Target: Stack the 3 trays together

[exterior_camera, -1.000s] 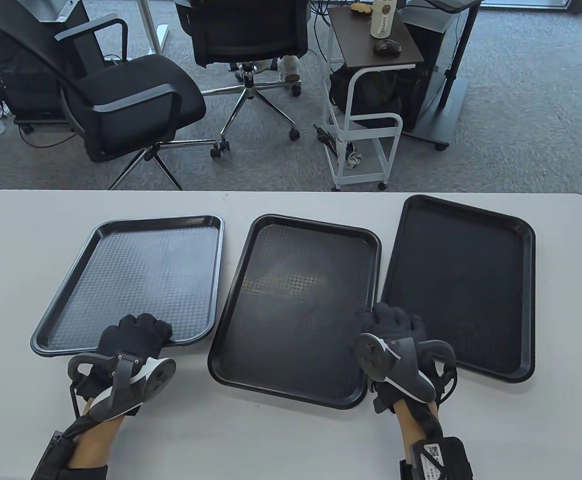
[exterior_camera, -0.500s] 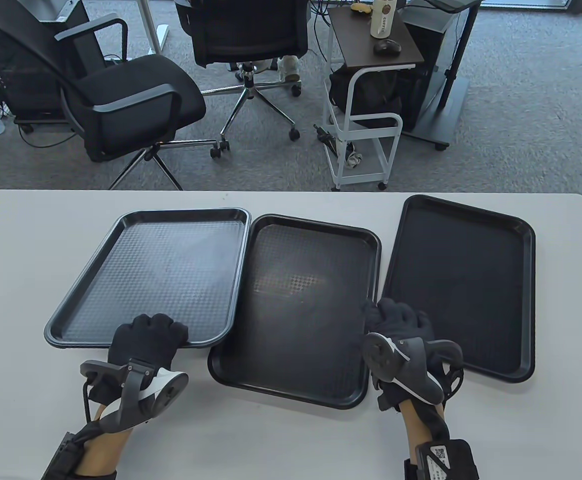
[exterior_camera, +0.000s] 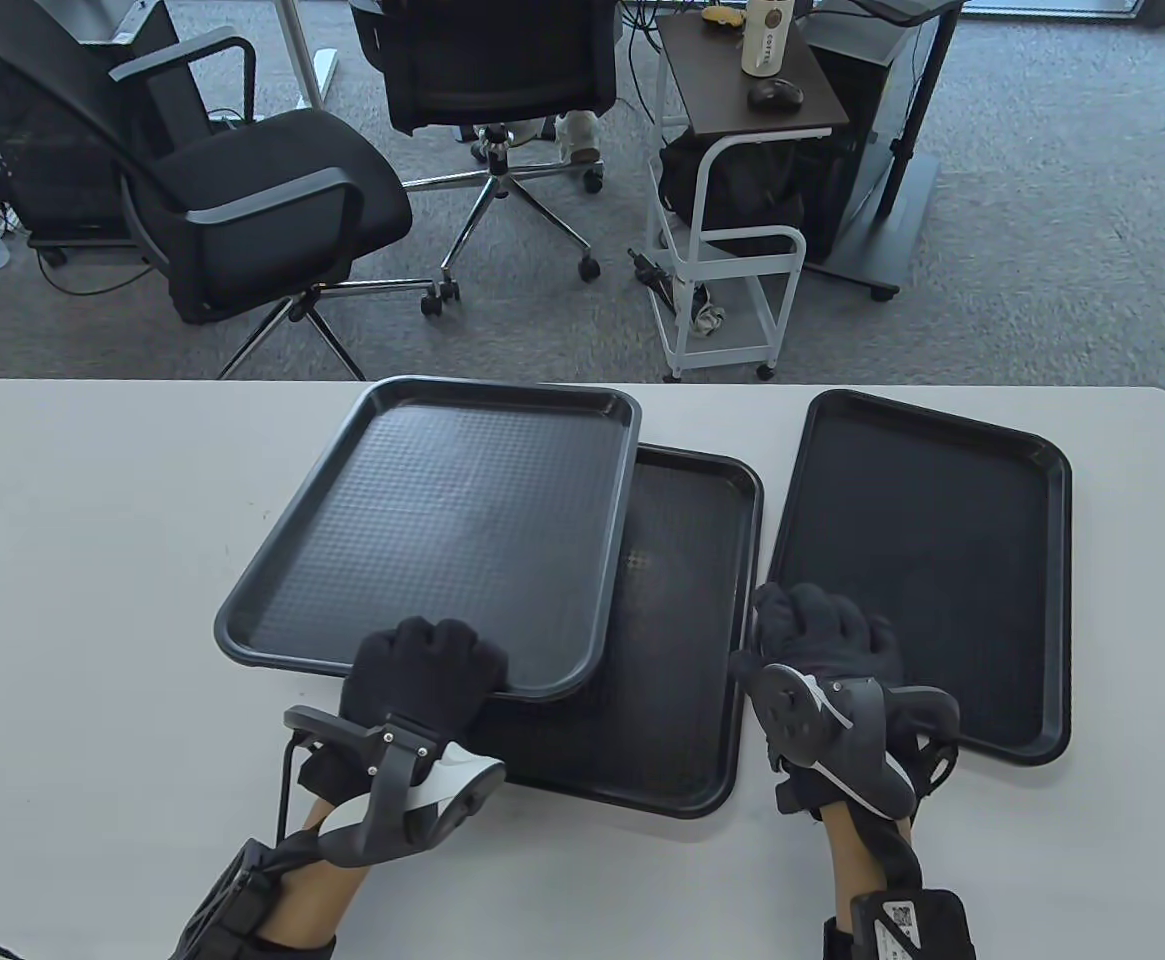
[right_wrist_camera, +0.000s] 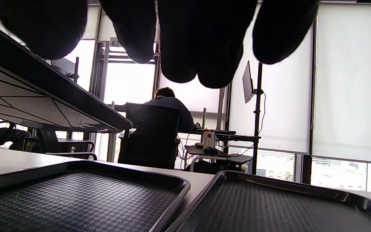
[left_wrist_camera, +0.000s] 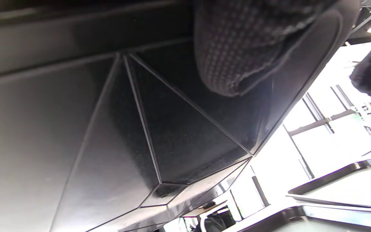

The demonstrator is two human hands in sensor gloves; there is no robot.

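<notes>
Three black trays are on or over the white table [exterior_camera: 92, 600]. My left hand [exterior_camera: 427, 675] grips the near edge of the first tray [exterior_camera: 442, 520] and holds it raised, tilted, over the left part of the middle tray [exterior_camera: 677, 620]. The left wrist view shows the raised tray's ribbed underside [left_wrist_camera: 108, 129] with my fingers [left_wrist_camera: 237, 48] under it. The third tray [exterior_camera: 932, 560] lies flat at the right. My right hand [exterior_camera: 822, 640] hovers over the gap between the middle and right trays, fingers loosely curled, holding nothing. The right wrist view shows the raised tray [right_wrist_camera: 43, 100] above the middle tray [right_wrist_camera: 76, 196] and the right tray [right_wrist_camera: 285, 206].
The table's far edge runs just behind the trays. Beyond it stand two office chairs [exterior_camera: 262, 190] and a small white cart [exterior_camera: 732, 200] on grey carpet. Bare table lies to the left and in front of the trays.
My left hand has lifted the left tray and carried it right, so it now overlaps the middle tray. My right hand has shifted slightly right and toward me.
</notes>
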